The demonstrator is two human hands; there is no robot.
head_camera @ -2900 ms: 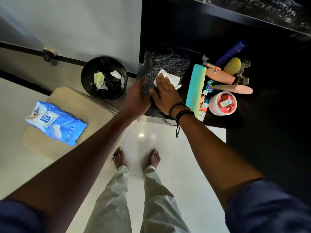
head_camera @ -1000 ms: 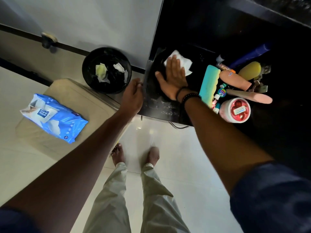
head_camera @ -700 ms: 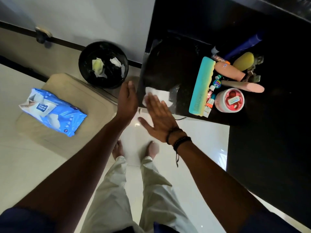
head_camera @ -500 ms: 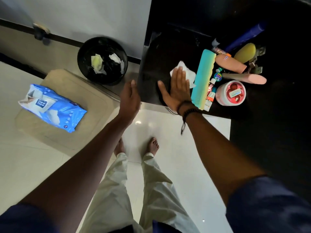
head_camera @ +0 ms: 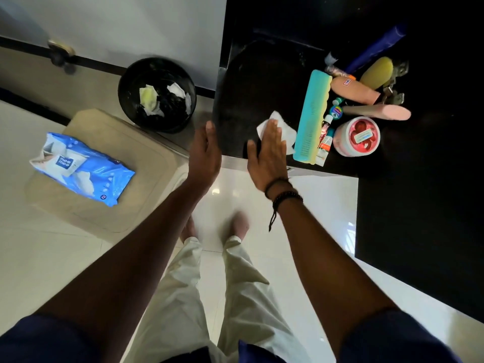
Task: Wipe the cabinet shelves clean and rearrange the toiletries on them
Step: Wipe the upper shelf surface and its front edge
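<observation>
My right hand (head_camera: 268,155) lies flat, fingers together, pressing a white wipe (head_camera: 285,128) onto the black cabinet shelf (head_camera: 248,82) near its front edge. My left hand (head_camera: 205,153) rests with fingers extended against the shelf's left front corner and holds nothing. Toiletries crowd the shelf's right side: a teal comb (head_camera: 311,113), a pink-lidded jar (head_camera: 357,136), peach tubes (head_camera: 355,90), a yellow bottle (head_camera: 377,72), a dark blue bottle (head_camera: 377,47) and several small tubes (head_camera: 327,132).
A black waste bin (head_camera: 157,94) with used wipes stands on the floor left of the cabinet. A blue wipes pack (head_camera: 81,166) lies on a beige lid (head_camera: 125,192). My bare feet stand on white tiles below the shelf. A darker black panel fills the right.
My right hand has swept the wipe back and forth over the shelf, from the back to the front edge, then toward the comb. The left hand stayed at the shelf's left corner.
</observation>
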